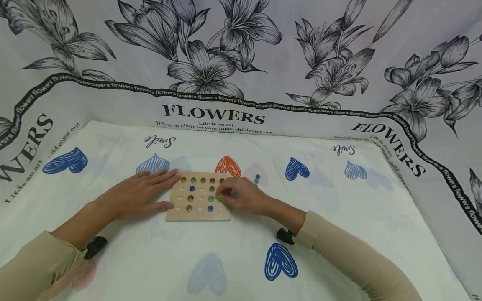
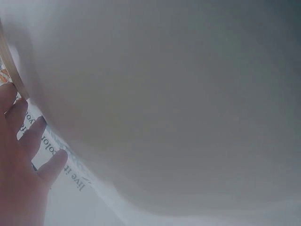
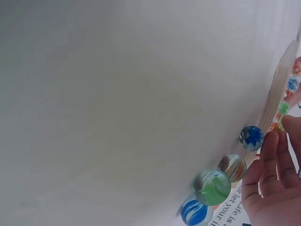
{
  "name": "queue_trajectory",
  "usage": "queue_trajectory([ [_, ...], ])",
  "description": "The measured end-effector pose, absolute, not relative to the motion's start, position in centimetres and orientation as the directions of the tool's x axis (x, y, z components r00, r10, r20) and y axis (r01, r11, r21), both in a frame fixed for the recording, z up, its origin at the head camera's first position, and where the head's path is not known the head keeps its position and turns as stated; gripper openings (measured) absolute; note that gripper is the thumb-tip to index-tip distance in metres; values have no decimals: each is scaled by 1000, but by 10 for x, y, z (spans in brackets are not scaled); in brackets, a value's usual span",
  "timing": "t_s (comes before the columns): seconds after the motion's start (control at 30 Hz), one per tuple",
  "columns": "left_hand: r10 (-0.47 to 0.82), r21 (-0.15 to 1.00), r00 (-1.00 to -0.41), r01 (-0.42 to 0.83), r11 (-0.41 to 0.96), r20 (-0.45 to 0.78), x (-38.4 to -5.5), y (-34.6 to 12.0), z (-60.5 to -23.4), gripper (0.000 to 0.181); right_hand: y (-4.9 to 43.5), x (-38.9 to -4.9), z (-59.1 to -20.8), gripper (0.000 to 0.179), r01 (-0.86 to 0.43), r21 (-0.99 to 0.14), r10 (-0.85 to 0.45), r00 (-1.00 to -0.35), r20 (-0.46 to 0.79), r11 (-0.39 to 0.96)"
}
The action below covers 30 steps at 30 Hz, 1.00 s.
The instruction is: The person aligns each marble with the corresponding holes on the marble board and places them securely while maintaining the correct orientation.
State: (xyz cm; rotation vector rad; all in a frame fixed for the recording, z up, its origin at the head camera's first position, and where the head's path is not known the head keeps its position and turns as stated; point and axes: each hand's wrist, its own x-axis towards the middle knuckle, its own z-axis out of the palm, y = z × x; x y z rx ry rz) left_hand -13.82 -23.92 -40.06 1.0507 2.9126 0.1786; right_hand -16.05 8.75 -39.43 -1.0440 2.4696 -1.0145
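Observation:
A pale wooden board [image 1: 199, 215] with rows of round hollows lies flat on the table. Brownish marbles fill much of its far row; nearer rows hold a blue marble [image 1: 192, 189], a green marble [image 1: 211, 198] and others, between bare hollows. My left hand [image 1: 135, 195] rests at the board's left side, fingers extended, fingertips touching its edge. Over the right side, my right hand [image 1: 246, 197] pinches a yellow-green marble [image 1: 220, 196] between thumb and finger. That hand hides part of the board's right columns.
Several loose marbles lie beyond the right hand; the right wrist view shows a dark blue marble [image 3: 251, 138], a striped marble [image 3: 232, 168], a green marble [image 3: 212, 187] and a blue-white marble [image 3: 196, 212]. A white cloth with heart prints [image 1: 281, 262] covers the table.

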Motion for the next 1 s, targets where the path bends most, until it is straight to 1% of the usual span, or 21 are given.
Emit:
queue_trajectory([
  [0.4,634,124,-773,630,767,3,-136,-238,-399,75,94,-163,-393,18,-515,-702,-712,-702,16,492],
  [0.73,638,113,-770,634,765,1,-138,-238,-401,76,133,-176,-386,20,-500,-737,-691,-720,61,455],
  [1.0,639,106,-769,635,765,1,-138,-238,-400,75,159,-176,-383,22,-453,-765,-693,-721,13,458],
])
